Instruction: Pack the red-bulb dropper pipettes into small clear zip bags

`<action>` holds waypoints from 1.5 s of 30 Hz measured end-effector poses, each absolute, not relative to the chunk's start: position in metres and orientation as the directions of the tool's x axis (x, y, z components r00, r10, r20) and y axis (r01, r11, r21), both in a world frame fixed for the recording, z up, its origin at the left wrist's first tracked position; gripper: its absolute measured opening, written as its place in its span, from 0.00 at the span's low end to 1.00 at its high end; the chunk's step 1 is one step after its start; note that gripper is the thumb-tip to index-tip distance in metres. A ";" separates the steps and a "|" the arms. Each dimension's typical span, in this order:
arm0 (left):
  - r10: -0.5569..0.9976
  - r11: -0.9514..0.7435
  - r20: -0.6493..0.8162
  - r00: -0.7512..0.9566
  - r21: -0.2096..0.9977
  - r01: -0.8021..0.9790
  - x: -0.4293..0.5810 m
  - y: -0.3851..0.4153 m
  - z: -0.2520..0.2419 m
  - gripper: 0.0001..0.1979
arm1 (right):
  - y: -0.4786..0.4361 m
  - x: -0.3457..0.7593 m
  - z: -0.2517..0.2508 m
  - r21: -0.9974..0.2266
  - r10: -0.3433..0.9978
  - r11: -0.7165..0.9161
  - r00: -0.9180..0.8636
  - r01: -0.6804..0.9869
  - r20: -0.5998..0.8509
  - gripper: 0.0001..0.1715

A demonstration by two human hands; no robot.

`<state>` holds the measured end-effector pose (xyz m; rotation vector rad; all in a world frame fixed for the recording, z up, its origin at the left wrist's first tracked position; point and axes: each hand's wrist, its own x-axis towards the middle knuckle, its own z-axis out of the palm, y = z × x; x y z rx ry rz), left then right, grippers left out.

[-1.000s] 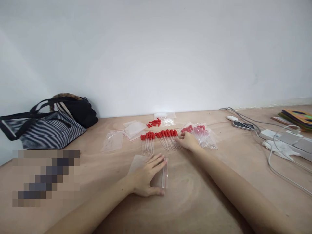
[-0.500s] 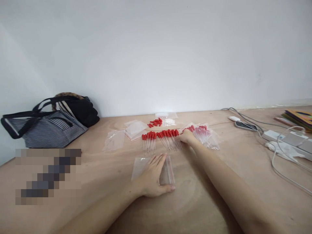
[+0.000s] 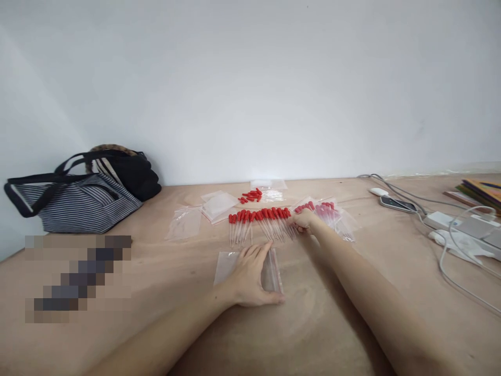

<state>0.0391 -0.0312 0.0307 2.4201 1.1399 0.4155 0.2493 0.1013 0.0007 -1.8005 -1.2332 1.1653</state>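
Left hand [image 3: 252, 279]: spread flat, palm down, on a clear zip bag [image 3: 226, 265] lying on the table [image 3: 313, 329] close to the person. It holds nothing and only presses. The bag's red-lined edge shows at the thumb side.

Right hand [image 3: 304, 220]: stretched further out, fingers curled narrow at the right end of a row of droppers [image 3: 258, 222] with red bulbs, tips pointing toward the person. Whether a dropper is pinched cannot be told; the fingers hide it.

Handling, judged: droppers are thin, light and stiff, probably brittle at the tip and apt to roll. Best taken at the soft red bulb. The bag is limp, slick film; best gripped at the stiffer zip edge.

Around: filled bags of droppers [image 3: 332, 215] just right of the right hand; loose red bulbs [image 3: 251, 196] behind the row; empty bags [image 3: 217, 205] to the left. Striped tote [image 3: 74, 206] far left by the wall. Phone [image 3: 397, 203], cables [image 3: 450, 261] and books [image 3: 479, 190] far right.
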 end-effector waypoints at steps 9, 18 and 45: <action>0.839 -0.503 0.149 0.523 0.579 0.642 0.041 -0.033 0.026 0.50 | 0.084 0.262 0.015 -0.940 0.948 -0.316 -0.002 0.125 -0.319 0.18; 0.866 -0.459 0.157 0.475 0.627 0.630 0.040 -0.032 0.022 0.50 | 0.012 0.265 0.027 -0.915 0.879 -0.382 -0.356 -0.131 -0.316 0.13; 0.783 -0.599 0.190 0.593 0.489 0.634 0.042 -0.032 0.019 0.42 | -0.033 0.210 0.024 -0.735 0.815 -0.568 -0.376 -0.370 -0.440 0.31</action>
